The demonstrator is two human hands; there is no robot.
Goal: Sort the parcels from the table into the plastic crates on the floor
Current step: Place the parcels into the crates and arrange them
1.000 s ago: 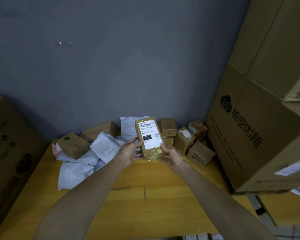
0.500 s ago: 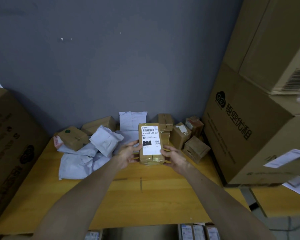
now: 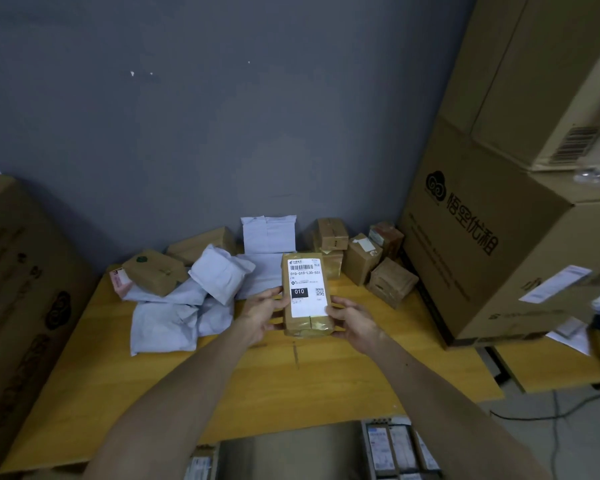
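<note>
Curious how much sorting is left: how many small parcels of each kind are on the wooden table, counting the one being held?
Brown taped cardboard boxes: 8, one of them held
White plastic mailer bags: about 6, overlapping
Small pink-and-white box: 1
Total: about 15

Grey wall [image 3: 222, 133] behind — printed carton [image 3: 482, 265] at right.
</note>
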